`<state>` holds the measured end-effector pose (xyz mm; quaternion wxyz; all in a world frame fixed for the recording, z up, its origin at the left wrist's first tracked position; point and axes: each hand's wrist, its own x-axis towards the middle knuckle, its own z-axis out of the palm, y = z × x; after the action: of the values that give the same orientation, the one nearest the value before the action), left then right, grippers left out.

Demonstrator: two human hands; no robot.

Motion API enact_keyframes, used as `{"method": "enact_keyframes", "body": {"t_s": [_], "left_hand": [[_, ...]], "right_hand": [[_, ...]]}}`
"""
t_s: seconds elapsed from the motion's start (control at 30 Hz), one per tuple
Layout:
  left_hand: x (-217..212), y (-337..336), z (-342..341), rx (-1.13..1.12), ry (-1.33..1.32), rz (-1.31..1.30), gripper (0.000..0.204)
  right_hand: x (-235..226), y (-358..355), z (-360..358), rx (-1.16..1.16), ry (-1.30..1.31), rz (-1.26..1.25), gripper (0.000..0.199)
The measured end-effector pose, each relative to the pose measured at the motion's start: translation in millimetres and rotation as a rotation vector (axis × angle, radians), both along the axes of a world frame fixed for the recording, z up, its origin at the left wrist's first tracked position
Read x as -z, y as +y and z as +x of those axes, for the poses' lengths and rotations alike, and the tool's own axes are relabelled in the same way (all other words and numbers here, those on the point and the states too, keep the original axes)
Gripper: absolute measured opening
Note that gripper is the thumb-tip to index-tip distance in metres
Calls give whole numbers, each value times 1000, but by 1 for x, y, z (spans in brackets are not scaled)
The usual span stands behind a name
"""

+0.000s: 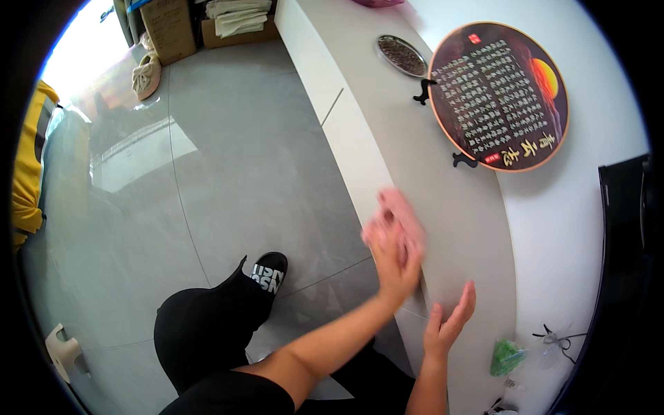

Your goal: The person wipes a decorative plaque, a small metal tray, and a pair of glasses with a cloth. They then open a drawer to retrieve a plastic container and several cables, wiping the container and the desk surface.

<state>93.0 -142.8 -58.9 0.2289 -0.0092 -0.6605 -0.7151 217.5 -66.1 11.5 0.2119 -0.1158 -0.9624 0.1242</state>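
A crumpled pink cloth [404,218], blurred by motion, is in my left hand [395,266], whose fingers are closed round it. It lies over the front edge of a long beige cabinet top [463,228]. Nearer to me, my right hand [449,324] is held over the same top, thumb apart from the fingers, with nothing in it. Whether it touches the surface I cannot tell.
A round dark plaque [494,97] stands on black feet [465,160] against the wall. Beyond it lies an oval metal dish [402,55] of dark grains. A green packet [507,357] lies near right, below a black screen [626,214]. Cardboard boxes [168,31] stand far left.
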Motion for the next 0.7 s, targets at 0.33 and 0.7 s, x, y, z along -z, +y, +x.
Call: {"method": "enact_keyframes", "body": {"t_s": [0.33, 0.7], "left_hand": [[12, -46, -178, -185, -36, 48, 47], [54, -32, -113, -115, -76, 9, 38]], "right_hand": [[7, -41, -67, -50, -92, 51, 57], [11, -51, -81, 17, -106, 173, 58]]}}
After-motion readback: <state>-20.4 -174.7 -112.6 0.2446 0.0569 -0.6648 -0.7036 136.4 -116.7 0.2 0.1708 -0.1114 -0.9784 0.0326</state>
